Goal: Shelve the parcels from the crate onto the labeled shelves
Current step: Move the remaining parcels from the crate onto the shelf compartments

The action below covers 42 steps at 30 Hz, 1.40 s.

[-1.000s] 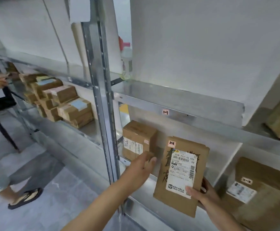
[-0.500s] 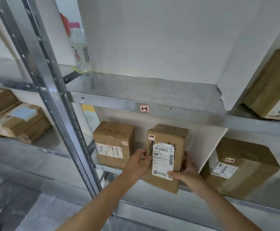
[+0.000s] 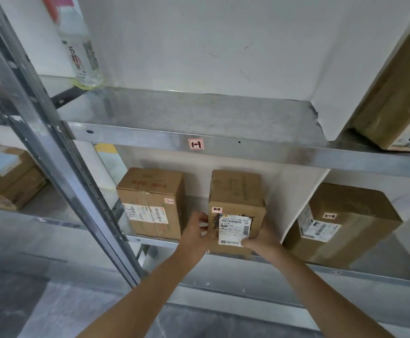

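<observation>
A brown cardboard parcel (image 3: 235,198) with a white shipping label stands on the metal shelf (image 3: 150,241), under the beam tagged "1-1" (image 3: 195,144). My left hand (image 3: 195,234) grips its left front edge and my right hand (image 3: 260,237) grips its lower right corner, thumb on the label. A second brown parcel (image 3: 153,203) stands a short gap to its left on the same shelf. The crate is out of view.
A slanted white divider (image 3: 304,203) separates this bay from a larger parcel (image 3: 340,223) on the right. A steel upright (image 3: 60,167) runs diagonally at left, with stacked boxes (image 3: 6,176) beyond it. A bottle (image 3: 81,52) and another parcel (image 3: 394,93) sit on the upper shelf.
The parcel, held in the air in front of the rack a second ago, has been carried in and now sits deeper on the shelf. Both hands stayed on it. The camera swung right and closer.
</observation>
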Each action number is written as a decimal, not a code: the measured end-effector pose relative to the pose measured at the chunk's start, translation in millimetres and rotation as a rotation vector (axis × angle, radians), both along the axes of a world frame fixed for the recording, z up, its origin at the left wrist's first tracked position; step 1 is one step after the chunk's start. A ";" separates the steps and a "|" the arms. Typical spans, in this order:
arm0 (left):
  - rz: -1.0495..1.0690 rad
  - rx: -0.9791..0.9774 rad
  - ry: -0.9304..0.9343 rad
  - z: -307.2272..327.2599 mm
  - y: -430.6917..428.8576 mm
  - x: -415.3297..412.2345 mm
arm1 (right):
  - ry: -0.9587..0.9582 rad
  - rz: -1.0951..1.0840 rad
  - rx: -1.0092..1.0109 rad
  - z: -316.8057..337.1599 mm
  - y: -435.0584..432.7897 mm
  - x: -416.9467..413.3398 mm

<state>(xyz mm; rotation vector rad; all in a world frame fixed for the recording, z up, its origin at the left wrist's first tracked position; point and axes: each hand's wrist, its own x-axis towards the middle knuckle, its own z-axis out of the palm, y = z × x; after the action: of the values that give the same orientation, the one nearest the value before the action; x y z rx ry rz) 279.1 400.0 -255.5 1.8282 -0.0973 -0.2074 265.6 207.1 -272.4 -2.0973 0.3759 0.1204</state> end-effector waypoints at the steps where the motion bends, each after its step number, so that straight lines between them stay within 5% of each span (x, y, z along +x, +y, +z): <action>1: 0.000 0.013 0.004 -1.7 -1.7 -0.6 | -0.009 -0.021 -0.012 -2.5 -1.1 -2.7; 12: 0.053 -0.079 -0.015 -14.9 -20.1 -7.9 | -0.107 -0.007 -0.093 -9.7 -3.6 -27.7; 17: 0.103 0.163 -0.025 -26.2 -11.4 -22.8 | -0.015 0.044 -0.181 -9.3 -7.0 -59.1; 20: -0.075 0.414 -0.085 -30.0 -13.4 -37.3 | 0.056 0.046 -0.269 -4.2 -18.9 -74.6; 25: -0.396 0.594 -0.421 24.4 -51.2 -56.3 | -0.095 0.020 -0.322 31.8 -48.8 -89.6; 31: -0.535 0.620 -0.740 98.3 -133.9 -89.1 | -0.127 0.114 -0.467 95.8 -116.4 -129.7; 42: -0.792 0.546 -0.917 163.0 -355.4 -194.6 | -0.146 -0.240 -0.652 161.3 -323.7 -306.2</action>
<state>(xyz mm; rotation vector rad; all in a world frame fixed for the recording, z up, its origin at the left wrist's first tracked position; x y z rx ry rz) 84.5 44.6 -92.5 2.2008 -1.5395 0.0910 -40.6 -116.6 -111.1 -2.6533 0.6356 -0.3399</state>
